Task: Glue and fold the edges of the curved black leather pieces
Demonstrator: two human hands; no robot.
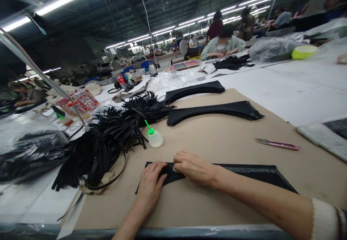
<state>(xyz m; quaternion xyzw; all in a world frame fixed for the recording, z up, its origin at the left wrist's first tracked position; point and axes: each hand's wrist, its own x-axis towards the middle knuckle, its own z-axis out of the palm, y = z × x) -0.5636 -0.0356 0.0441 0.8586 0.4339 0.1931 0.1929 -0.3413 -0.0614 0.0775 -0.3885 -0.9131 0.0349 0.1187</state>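
Observation:
A long black curved panel (pixel 255 175) lies on brown board in front of me, with a greyish band along its far edge. My left hand (pixel 151 178) rests flat across its left end, fingers stretched out. Beside it, my right hand (pixel 193 167) is closed and pressed to the panel's far edge. A small white piece (pixel 176 170) pokes out beneath those fingers; most of it is hidden, so its kind is unclear. Beyond the hands stands a squeeze bottle (pixel 155 138) with a green spout. Two stacks of similar black panels, a nearer stack (pixel 211 112) and a farther stack (pixel 195 91), lie further back.
Pink-handled thread snips (pixel 279 144) lie on the brown board (pixel 217 135) at right. Bundled black strips (pixel 108 138) spread along the left, next to a plastic-wrapped black bundle (pixel 29 153). Folded cloth (pixel 322 138) sits at the right edge. A co-worker (pixel 223 46) sits across the table.

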